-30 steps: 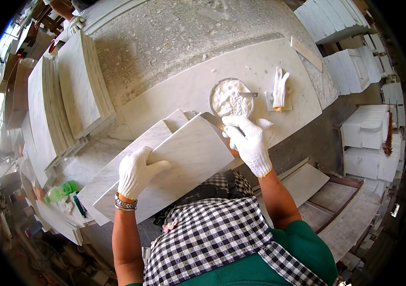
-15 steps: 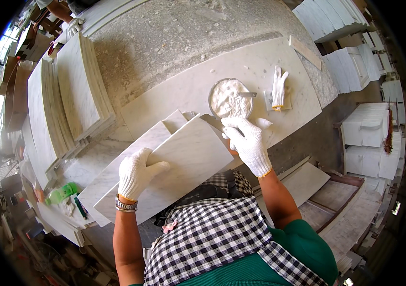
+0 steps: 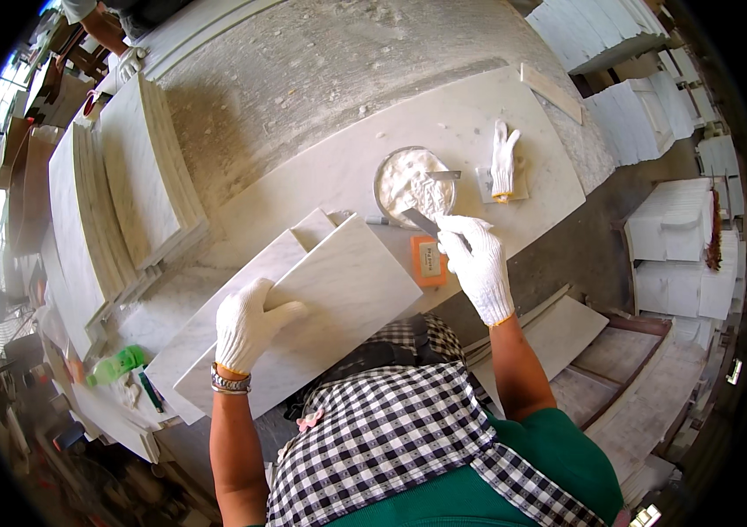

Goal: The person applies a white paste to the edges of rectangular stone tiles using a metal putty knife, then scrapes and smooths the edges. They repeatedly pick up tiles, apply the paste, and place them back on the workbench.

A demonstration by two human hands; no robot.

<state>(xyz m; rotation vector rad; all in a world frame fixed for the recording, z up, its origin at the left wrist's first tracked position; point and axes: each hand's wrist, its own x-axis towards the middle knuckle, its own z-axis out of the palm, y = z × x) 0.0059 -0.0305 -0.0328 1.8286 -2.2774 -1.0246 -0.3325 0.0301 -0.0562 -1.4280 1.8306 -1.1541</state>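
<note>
My left hand point(image 3: 246, 327), in a white knit glove, grips the upper left edge of a white marble tile point(image 3: 351, 294), its thumb stretched across the face. Under that tile lies another marble piece point(image 3: 182, 338), partly covered. In my gloved right hand point(image 3: 477, 263), a flat grey scraper point(image 3: 420, 221) is pinched, its blade pointing up and left at the near rim of a round bowl point(image 3: 377, 186). White paste point(image 3: 415, 180) fills the bowl, with a second metal blade point(image 3: 444, 175) lying in it. Just left of my right hand is an orange box point(image 3: 429, 261).
A spare white glove point(image 3: 502, 162) lies right of the bowl on a large marble slab point(image 3: 321, 154). Marble tiles point(image 3: 141, 167) stand stacked at the left, beside a green bottle point(image 3: 116, 364). Another person's gloved hand point(image 3: 130, 63) shows at far left. More stacked slabs point(image 3: 637, 123) stand right.
My right hand has moved slightly right and down, and the scraper in it now shows. The orange box has come into sight. My left hand stays on the tile.
</note>
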